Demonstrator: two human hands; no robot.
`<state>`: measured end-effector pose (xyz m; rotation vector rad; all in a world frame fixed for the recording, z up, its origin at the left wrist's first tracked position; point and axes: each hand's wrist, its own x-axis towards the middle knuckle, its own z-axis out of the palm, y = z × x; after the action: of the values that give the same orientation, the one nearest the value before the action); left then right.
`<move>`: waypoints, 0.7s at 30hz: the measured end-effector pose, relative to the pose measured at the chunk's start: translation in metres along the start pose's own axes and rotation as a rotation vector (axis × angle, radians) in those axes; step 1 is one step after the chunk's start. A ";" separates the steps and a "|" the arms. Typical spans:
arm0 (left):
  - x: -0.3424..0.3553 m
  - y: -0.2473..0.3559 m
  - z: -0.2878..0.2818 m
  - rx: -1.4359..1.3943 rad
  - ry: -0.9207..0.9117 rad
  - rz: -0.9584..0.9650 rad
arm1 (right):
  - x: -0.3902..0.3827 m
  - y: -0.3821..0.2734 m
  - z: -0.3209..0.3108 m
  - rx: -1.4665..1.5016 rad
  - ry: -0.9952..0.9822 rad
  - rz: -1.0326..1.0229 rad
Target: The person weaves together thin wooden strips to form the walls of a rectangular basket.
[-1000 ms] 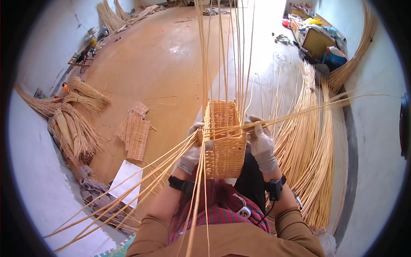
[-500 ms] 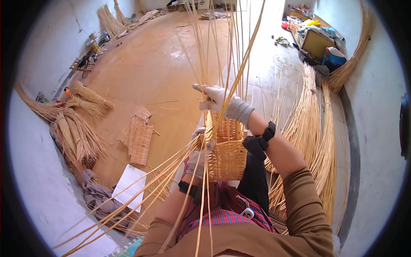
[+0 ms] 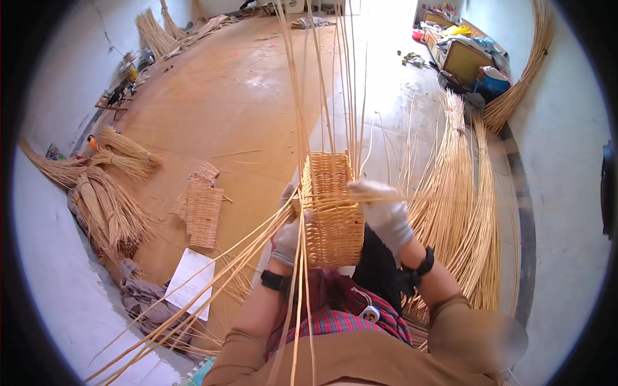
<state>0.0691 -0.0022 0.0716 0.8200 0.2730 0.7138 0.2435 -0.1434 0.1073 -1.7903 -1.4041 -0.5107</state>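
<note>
A box-shaped wicker basket [image 3: 335, 238] stands before my lap, with tall upright rods [image 3: 322, 83] rising from its far part. My left hand [image 3: 288, 244], in a pale glove, is closed on the basket's left side; its fingertips are partly hidden. Several long willow rods [image 3: 225, 260] fan out from that side toward the lower left. At the basket's right edge my gloved right hand [image 3: 388, 219] is closed round a few wicker strands [image 3: 331, 201], which lie across the face of the basket and run on past the hand, blurred.
Bundles of rods lie on the right [image 3: 450, 174] and on the left [image 3: 109, 206]. A flat woven panel [image 3: 203, 212] and a white paper sheet [image 3: 191, 283] are on the floor to the left. A box piled with cloths [image 3: 465, 61] stands at the far right.
My right hand has come down and right, from above the basket to its right edge. The strands it holds have swung from upright to lying across the basket.
</note>
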 end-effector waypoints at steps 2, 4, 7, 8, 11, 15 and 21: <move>-0.003 0.006 -0.010 0.182 -0.033 0.017 | -0.010 -0.027 -0.002 0.075 -0.104 0.146; -0.001 0.001 -0.023 0.498 -0.030 0.039 | -0.010 -0.054 0.000 0.074 -0.375 0.347; -0.007 0.011 -0.010 0.663 0.106 -0.177 | 0.001 -0.077 0.021 -0.036 -0.776 0.551; -0.006 0.007 -0.015 0.618 0.117 -0.213 | -0.007 -0.080 0.037 -0.069 -0.752 0.529; -0.003 -0.008 -0.033 0.687 0.130 -0.201 | -0.031 -0.075 0.071 -0.081 -0.680 0.568; -0.002 -0.010 -0.027 0.835 0.024 -0.138 | -0.037 -0.084 0.090 -0.181 -0.697 0.612; -0.046 -0.025 -0.035 0.907 0.257 0.419 | -0.045 -0.078 0.042 0.088 -0.627 0.473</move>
<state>0.0297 -0.0251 0.0280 1.6796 0.6951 1.1093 0.1496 -0.1323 0.0753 -2.2180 -1.2849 0.3876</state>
